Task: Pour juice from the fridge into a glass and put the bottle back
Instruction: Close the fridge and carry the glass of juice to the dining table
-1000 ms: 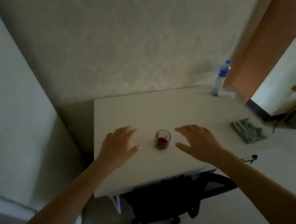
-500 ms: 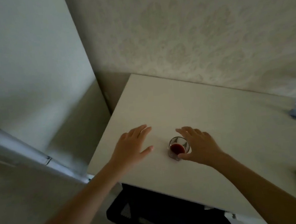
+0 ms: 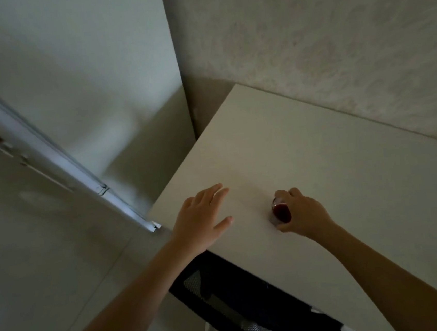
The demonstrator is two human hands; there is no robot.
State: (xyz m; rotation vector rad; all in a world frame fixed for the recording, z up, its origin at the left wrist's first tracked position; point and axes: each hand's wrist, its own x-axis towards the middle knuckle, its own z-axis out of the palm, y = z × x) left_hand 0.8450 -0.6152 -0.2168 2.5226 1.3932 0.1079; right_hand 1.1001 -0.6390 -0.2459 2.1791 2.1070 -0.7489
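Clearly, at the far left of the frame I see a pale door frame slanting down toward centre. Moving right, my left hand lies spread flat and empty over the near left corner of the white table. Right of it, lower centre-right, my right hand curls around the small glass, which holds dark red juice and stands close to the table's near edge. No bottle or fridge is in view. My worry: the view is swinging and blurred, so a careless lift could slop juice or tip the glass off that edge.
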